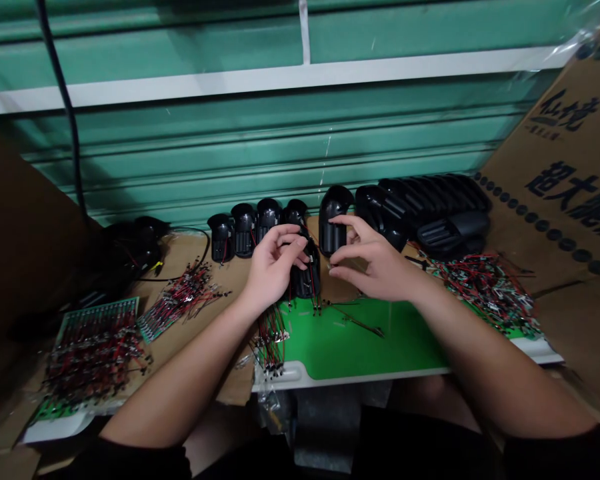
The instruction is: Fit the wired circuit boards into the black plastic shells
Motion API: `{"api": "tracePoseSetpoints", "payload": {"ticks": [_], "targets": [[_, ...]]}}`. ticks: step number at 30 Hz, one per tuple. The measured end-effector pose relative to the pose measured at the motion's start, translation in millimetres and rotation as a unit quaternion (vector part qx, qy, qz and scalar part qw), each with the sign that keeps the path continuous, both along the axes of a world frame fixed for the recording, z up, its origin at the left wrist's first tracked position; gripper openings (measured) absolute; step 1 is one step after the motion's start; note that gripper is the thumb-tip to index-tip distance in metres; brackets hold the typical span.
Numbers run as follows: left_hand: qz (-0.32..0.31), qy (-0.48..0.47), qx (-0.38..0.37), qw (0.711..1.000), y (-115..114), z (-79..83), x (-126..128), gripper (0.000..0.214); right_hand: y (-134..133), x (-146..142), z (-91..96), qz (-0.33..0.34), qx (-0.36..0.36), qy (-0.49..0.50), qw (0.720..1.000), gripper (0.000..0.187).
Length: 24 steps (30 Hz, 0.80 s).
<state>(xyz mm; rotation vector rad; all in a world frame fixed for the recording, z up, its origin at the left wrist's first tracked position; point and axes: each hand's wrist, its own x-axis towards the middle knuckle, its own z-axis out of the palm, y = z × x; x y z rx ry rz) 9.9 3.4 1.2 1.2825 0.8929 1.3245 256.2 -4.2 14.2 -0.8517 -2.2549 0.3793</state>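
My left hand (276, 263) is over the board's middle, its fingers curled with the thumb laid against them. Anything inside those fingers is hidden. Partly behind it, a black plastic shell (309, 277) with red and black wires rests at the back edge of the green board (370, 340). My right hand (375, 257) is open, thumb and fingers spread apart. Its fingertips are close to another black shell (333, 230) with slots; whether they touch it I cannot tell. Thin wire leads (363, 325) lie on the board below the hands.
Several black shells (244, 230) stand along the green shutter (230, 153), with a stacked row (435, 197) at right. Wired circuit boards (97, 347) and a wire bundle (180, 293) lie left, a tangled wire pile (490, 287) right. A cardboard box (555, 200) walls the right side.
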Motion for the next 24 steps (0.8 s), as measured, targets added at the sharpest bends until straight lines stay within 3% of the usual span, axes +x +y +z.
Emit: {"api": "tracePoseSetpoints", "payload": {"ticks": [3, 6, 11, 15, 19, 24], "targets": [[-0.070, -0.022, -0.063, 0.995, -4, 3.2, 2, 0.070, -18, -12, 5.1, 0.058, 0.005, 0.023, 0.998, 0.011], [-0.100, -0.033, -0.087, 0.991, -8, 3.6, 5, 0.063, -25, -20, 3.3, 0.100, -0.015, 0.024, 0.995, 0.008], [-0.045, -0.065, -0.106, 0.991, -6, 2.3, 4, 0.053, -20, -14, 7.3, 0.078, -0.045, 0.120, 0.989, 0.008], [0.007, -0.080, -0.124, 0.989, -3, 2.5, 1, 0.047, -16, -3, 19.2, 0.030, -0.143, 0.218, 0.965, 0.017], [0.008, -0.057, -0.112, 0.992, -3, -0.5, 1, 0.049, -14, 0, 24.1, 0.010, -0.251, 0.291, 0.923, 0.030], [-0.007, -0.033, -0.068, 0.997, -6, -6.3, 7, 0.050, -13, -5, 21.5, 0.047, -0.330, 0.310, 0.890, 0.032]]}}
